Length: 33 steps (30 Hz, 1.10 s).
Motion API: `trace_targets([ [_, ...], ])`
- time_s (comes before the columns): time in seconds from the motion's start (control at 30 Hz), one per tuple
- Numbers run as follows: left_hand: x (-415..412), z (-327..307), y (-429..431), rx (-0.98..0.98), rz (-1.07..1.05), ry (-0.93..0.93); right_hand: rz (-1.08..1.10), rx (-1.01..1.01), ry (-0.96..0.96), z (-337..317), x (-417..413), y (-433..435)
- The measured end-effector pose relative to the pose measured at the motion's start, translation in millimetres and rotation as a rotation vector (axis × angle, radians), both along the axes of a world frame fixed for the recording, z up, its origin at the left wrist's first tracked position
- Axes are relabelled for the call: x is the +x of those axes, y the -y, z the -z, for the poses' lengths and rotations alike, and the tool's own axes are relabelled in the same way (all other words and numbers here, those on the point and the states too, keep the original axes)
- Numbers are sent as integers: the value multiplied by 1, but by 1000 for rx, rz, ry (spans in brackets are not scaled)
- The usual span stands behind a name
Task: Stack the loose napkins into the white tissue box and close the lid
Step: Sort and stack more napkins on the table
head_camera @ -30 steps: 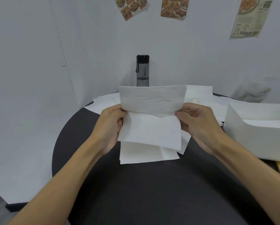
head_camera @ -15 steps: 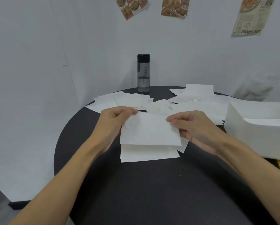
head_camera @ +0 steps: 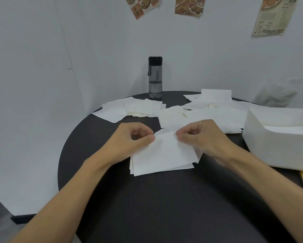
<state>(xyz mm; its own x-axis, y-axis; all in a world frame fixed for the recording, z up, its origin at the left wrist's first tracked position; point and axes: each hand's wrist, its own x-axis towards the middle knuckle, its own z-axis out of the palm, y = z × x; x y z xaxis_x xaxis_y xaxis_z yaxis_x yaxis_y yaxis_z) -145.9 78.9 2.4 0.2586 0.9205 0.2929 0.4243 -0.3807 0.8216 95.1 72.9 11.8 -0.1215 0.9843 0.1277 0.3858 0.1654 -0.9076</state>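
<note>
The folded napkin, held up a second ago, now lies on the stack at frame centre. Left hand and right hand pinch its far corners with curled fingers. The white tissue box sits at right.

Soft matt paper napkins on a matt dark table; bottle seemingly glossy plastic.

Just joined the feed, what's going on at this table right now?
A person is stacking napkins. The left hand and right hand each pinch a far corner of a napkin lying on a small pile on the dark table. Many loose napkins lie spread across the far side. The white tissue box sits open at the right.
</note>
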Motion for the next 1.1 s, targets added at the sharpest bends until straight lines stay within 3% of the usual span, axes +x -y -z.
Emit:
trace_targets([
  [0.07, -1, 2, -1, 29, -14, -7, -4, -30, -26, 1, -3, 0],
  [0.27, -4, 10, -7, 93, 4, -106, -92, 23, 264, -1, 7, -2],
  [0.37, -4, 15, -9, 90, 5, -158, -23, 89, 563, -2, 24, -10],
  [0.47, -4, 20, -13, 136, 4, -230, -62, -37, 754, 0, 35, -10],
  [0.67, -1, 25, -17, 97, -21, -279, -23, 12, 649, 4, 37, -15],
  [0.83, 0, 24, -20, 35, -43, -223, 147, 144, 548, 14, 34, -20],
  [0.97, 3, 21, -20, 47, -55, -169, 329, 285, 243, 7, 34, -21],
  [1.1, 2, 21, -21, 85, -80, -143, 319, 242, -208, -6, 30, -17],
])
